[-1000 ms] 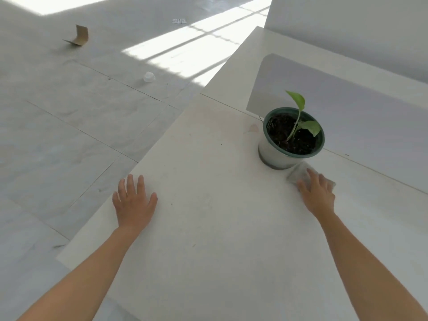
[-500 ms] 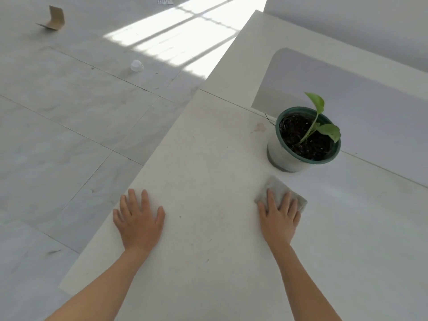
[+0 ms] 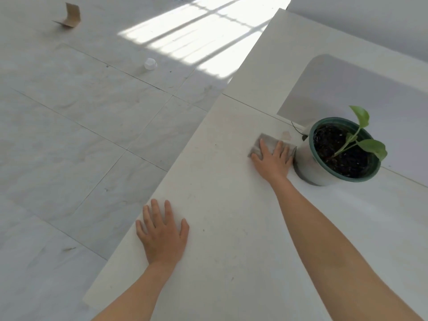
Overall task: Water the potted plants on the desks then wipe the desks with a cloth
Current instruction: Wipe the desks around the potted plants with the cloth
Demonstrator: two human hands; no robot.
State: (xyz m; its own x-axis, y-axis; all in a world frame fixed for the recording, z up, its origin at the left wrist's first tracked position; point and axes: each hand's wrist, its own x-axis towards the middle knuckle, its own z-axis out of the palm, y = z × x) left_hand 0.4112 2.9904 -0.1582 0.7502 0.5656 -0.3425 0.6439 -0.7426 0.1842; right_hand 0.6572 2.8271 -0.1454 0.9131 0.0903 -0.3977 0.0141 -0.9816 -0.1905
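A small green plant grows in a pot [image 3: 312, 167] with a green rim and pale sides, standing on the white desk [image 3: 231, 228] at the right. My right hand [image 3: 273, 159] lies flat on a grey cloth [image 3: 266, 142], pressing it to the desk just left of the pot, fingers spread. A faint brownish stain [image 3: 286, 135] shows beside the cloth's far edge. Near the desk's left edge my left hand [image 3: 162, 235] rests palm down, fingers apart, holding nothing.
A pale partition panel [image 3: 347, 93] rises behind the pot, with a second desk surface [image 3: 266, 66] beyond. On the tiled floor to the left lie a white cap [image 3: 150, 64] and a bent piece of cardboard [image 3: 69, 16]. A thin dark cable [image 3: 296, 128] runs by the pot.
My right hand has slid the cloth from the front of the pot around to its left side and further away from me. My left hand has stayed planted on the desk.
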